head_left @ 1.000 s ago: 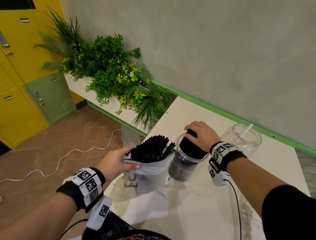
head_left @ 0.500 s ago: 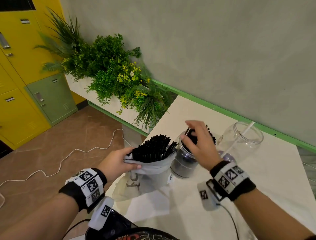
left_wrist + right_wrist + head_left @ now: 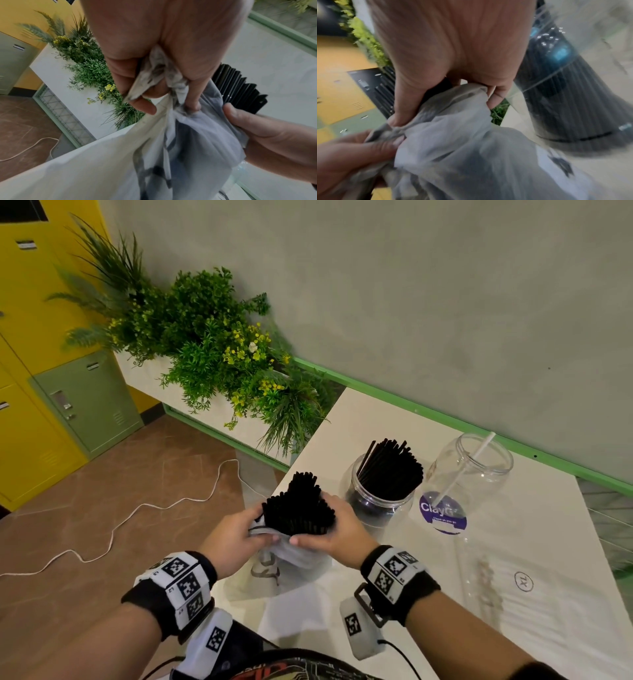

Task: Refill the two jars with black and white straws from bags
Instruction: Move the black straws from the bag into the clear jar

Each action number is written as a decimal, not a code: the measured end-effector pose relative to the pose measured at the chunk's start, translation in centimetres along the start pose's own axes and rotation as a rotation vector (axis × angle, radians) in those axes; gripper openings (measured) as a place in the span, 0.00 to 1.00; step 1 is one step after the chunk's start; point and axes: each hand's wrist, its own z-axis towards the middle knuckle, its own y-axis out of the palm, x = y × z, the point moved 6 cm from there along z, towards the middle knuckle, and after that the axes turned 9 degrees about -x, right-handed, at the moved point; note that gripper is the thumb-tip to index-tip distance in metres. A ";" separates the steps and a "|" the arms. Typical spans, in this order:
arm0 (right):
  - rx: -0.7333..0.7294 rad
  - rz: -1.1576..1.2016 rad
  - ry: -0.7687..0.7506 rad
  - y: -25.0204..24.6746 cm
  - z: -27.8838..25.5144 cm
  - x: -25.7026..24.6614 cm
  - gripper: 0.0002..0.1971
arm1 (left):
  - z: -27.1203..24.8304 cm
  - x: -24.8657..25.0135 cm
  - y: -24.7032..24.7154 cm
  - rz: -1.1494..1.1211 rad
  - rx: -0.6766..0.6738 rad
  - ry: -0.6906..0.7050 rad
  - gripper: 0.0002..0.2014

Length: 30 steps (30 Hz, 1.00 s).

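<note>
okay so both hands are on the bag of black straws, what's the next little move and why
Probably pull another bunch of black straws out of the bag with the right hand while the left hand holds the bag. The near jar has black straws but still looks loosely filled, and both hands already grip the bag's mouth.

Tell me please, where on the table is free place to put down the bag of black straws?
Bare tabletop lies behind both jars toward the green wall trim, and in front of the bag between the wrists. It is crowded where the black-straw jar and the clear jar stand close. A clear packet covers the right side.
</note>
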 end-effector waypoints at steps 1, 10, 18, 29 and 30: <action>0.021 -0.061 -0.025 0.0 -0.2 -0.6 0.40 | -0.2 0.3 0.1 -0.007 0.017 0.022 0.22; 0.184 -0.479 -0.072 -1.5 -3.0 -1.4 0.43 | 0.4 1.0 2.0 -0.076 -0.073 0.035 0.24; 0.296 -0.422 -0.081 -1.8 -3.7 -1.3 0.32 | 0.7 1.8 2.0 -0.100 -0.071 0.083 0.40; 0.302 0.044 -0.011 -2.7 -4.4 0.5 0.17 | 1.1 1.2 2.1 -0.019 -0.028 0.009 0.26; 0.308 0.071 -0.007 -3.0 -4.6 0.6 0.17 | 1.1 1.4 2.1 -0.009 -0.033 0.011 0.27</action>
